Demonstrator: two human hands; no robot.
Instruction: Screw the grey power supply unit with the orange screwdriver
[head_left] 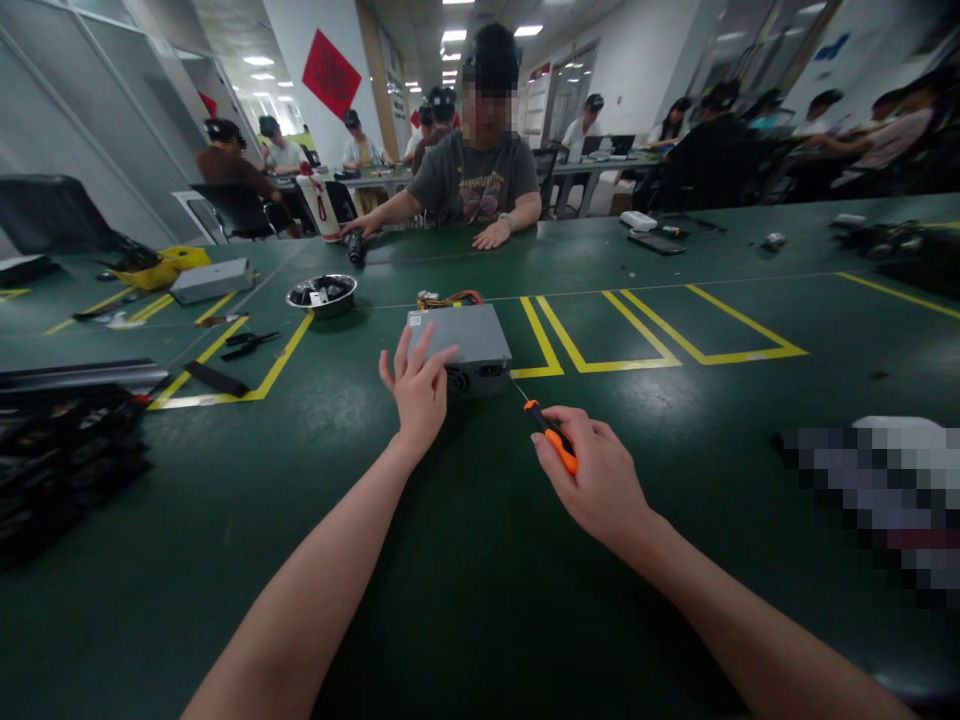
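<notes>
A grey computer power supply [469, 335] sits on the green table in front of me, its fan grille and power socket facing my way. A bundle of coloured wires [450, 298] comes out behind it. My left hand [420, 390] is at the box's near left corner, fingers spread, at least one appearing to rest on the casing. In my right hand [592, 465] is a black and orange screwdriver [551, 438]. Its thin shaft points up and left, and the tip is at the lower right corner of the power supply's near face, by the socket.
A metal bowl [322, 295] of small parts stands back left, near another grey box [214, 281] and a yellow tray [161, 268]. Black parts [67, 460] pile up at left. Yellow tape [630, 365] marks the table. Across it sits a person [480, 180] with both hands on the tabletop.
</notes>
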